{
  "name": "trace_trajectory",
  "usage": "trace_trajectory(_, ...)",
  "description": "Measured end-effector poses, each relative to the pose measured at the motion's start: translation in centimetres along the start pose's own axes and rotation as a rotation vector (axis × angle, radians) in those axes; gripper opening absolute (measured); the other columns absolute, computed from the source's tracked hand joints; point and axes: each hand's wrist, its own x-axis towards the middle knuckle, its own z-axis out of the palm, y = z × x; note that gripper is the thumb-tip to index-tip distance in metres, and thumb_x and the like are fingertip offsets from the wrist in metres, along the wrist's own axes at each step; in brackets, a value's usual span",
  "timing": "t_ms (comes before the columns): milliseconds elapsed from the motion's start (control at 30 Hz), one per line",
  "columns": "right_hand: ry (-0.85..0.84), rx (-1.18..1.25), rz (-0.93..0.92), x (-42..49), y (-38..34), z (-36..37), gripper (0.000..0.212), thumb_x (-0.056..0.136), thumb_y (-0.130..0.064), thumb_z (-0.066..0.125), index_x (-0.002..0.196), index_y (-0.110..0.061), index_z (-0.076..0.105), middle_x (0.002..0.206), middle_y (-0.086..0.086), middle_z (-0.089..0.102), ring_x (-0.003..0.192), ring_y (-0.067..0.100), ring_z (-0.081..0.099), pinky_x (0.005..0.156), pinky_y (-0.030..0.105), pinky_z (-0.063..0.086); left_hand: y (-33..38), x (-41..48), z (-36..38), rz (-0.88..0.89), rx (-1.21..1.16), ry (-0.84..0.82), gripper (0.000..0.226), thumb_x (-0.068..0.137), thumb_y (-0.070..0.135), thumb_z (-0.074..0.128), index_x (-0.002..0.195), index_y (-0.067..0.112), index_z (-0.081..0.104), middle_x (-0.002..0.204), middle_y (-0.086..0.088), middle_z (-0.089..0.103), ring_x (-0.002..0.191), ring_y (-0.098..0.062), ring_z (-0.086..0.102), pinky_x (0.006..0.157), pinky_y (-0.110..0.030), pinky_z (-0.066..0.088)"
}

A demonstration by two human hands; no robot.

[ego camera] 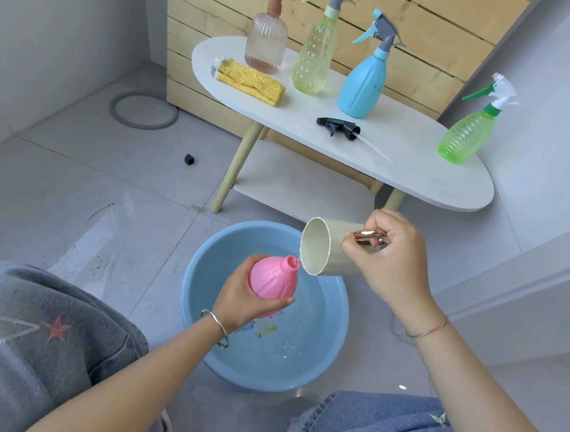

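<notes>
**Over the basin: wide lip, narrow neck**

Above the round blue plastic basin (312, 323), the left grip (246, 301) clasps the bulbous pink plastic bottle (271, 281). Its long axis is tilted, with the open neck pointing up and right. The right grip (389, 258) pinches the tipped cream ribbed cup (322, 249) by its handle. Tipped faster, water would likely spill past the neck.

The bottle (271, 279) was recorded as opaque pink, the cup (318, 249) as cream, its handle (370, 235) as rose-gold. The basin (331, 321) was noted as light blue, the worktop (416, 171) as white, the cloth (250, 81) as yellow. Four sprayers were logged: a translucent rose sprayer (266, 42), vertically ribbed; a yellow-green sprayer (315, 54), dimpled; a sky-blue sprayer (364, 84); a green sprayer (467, 136), ridged. The trigger head (340, 128) was noted as black. A pink star (58, 329) was seen on grey fabric (14, 297).
</notes>
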Motion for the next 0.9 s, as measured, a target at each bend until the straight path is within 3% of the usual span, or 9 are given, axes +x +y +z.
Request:
trace_trajectory(133,-0.003,-0.009,-0.027,0.08,0.06,0.10,0.031,0.065,-0.016,0.063,0.054,-0.011,0.034,0.054,-0.006,0.030,0.056,0.015,0.030,0.052,0.026,0.025,0.00,0.06,-0.01,-0.005,0.004,-0.002,0.076,0.052,0.041,0.094,0.115,0.035,0.052,0.107,0.018,0.061,0.096,0.007,0.057,0.073,-0.011,0.048)
trace_trajectory(400,-0.014,-0.036,-0.112,0.23,-0.12,0.45,0.030,0.066,-0.026,0.058,0.057,-0.019,0.030,0.054,-0.008,0.028,0.055,0.017,0.030,0.054,0.028,0.025,-0.02,0.03,0.02,-0.005,0.015,-0.004,0.077,0.052,0.042,0.094,0.116,0.035,0.052,0.107,0.018,0.061,0.097,0.005,0.057,0.074,-0.011,0.047)
trace_trajectory(900,-0.022,-0.151,-0.194,0.10,-0.78,1.04,0.027,0.067,-0.026,0.057,0.058,-0.019,0.033,0.055,-0.006,0.034,0.059,0.015,0.033,0.064,0.032,0.028,-0.10,0.07,-0.10,-0.004,0.028,0.003,0.075,0.053,0.042,0.093,0.114,0.037,0.050,0.106,0.020,0.059,0.095,0.010,0.055,0.070,-0.007,0.045)
